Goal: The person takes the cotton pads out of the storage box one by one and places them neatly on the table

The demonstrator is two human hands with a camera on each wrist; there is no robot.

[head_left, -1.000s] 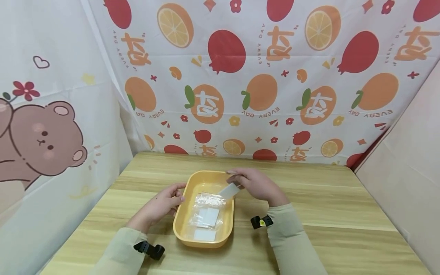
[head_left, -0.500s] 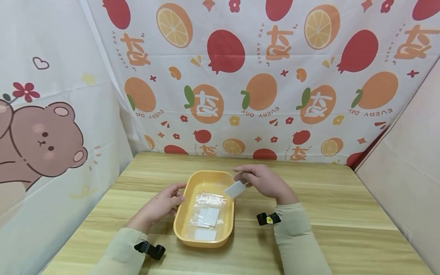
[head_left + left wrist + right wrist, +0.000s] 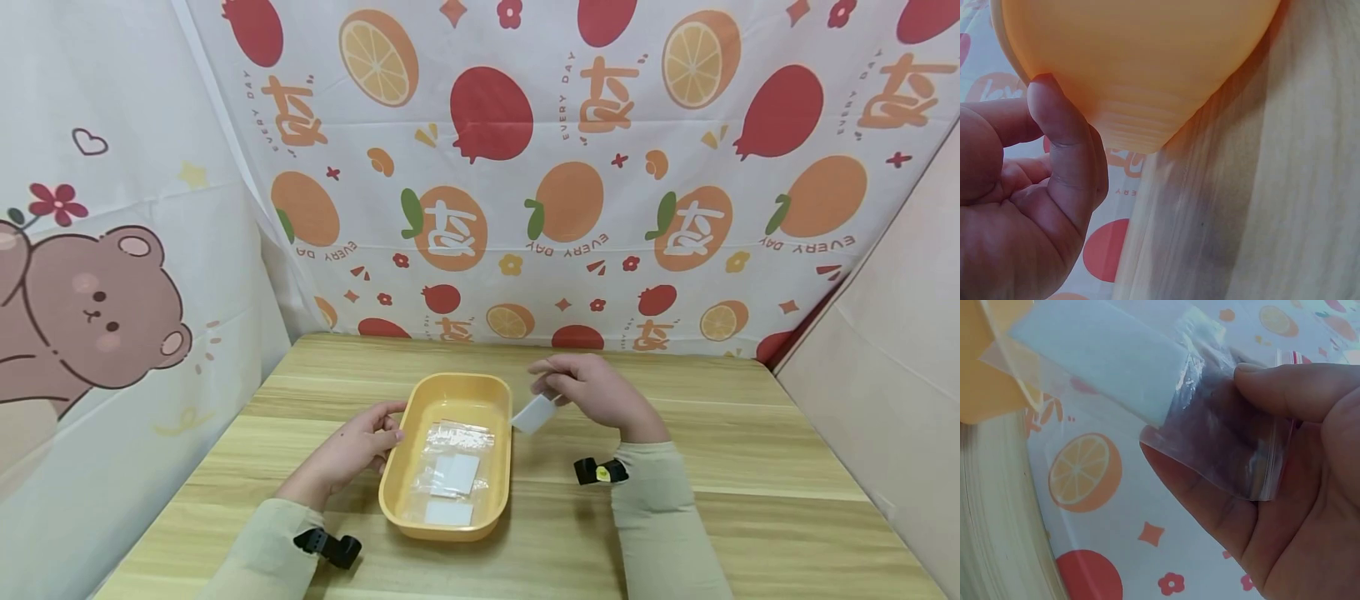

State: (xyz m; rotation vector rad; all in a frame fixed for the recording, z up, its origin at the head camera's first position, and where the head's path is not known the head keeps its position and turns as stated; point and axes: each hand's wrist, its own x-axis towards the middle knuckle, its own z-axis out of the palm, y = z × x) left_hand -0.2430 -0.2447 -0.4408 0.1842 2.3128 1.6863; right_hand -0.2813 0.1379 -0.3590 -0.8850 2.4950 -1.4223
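A yellow plastic tray [image 3: 397,492] sits on the table, with several clear zip bags [image 3: 457,437] in it, showing white flat pieces [image 3: 448,513]. At its left side, my left hand [image 3: 352,454] grips the rim between thumb and fingers; the left wrist view shows this hand [image 3: 1054,181] against the tray wall [image 3: 1141,75]. Right of the tray, my right hand [image 3: 600,396] holds up another zip bag [image 3: 535,414] above the table. In the right wrist view, the thumb [image 3: 1291,390] pinches this bag near its red-lined zip end, and a white rectangular piece [image 3: 1104,362] lies inside.
The wooden table [image 3: 720,500] extends around the tray. A fruit-patterned cloth [image 3: 622,208] hangs along its back edge, and a cloth with a bear print [image 3: 105,308] hangs at the left. A pale panel [image 3: 892,400] stands at the right.
My right hand has moved right with the zip bag, from over the tray's far right corner to outside its right rim. The left hand and tray stay put.
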